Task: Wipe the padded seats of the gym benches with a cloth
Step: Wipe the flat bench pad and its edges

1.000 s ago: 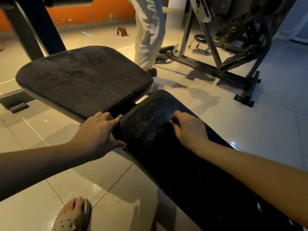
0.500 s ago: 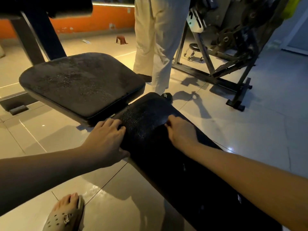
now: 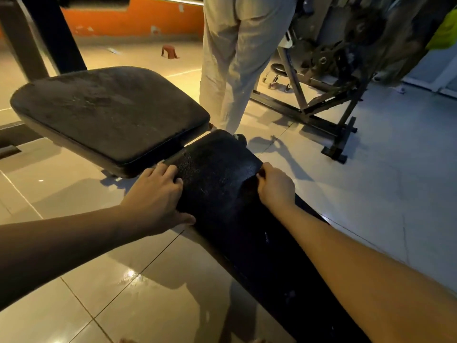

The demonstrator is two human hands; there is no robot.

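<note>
Now the bench pad (image 3: 217, 174) sits between left hand (image 3: 158, 194) and right hand (image 3: 275, 186), fingers (image 3: 170, 170) curled round its edges.

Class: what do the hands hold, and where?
The long black padded bench seat, near its far end: left hand grips its left edge, right hand its right edge.

Black pebble-grained bench pad (image 3: 217, 174), dusty grey-black seat pad (image 3: 111, 112), orange wall (image 3: 133, 18), beige trousers (image 3: 237, 58), cream floor tiles (image 3: 148, 293)
</note>
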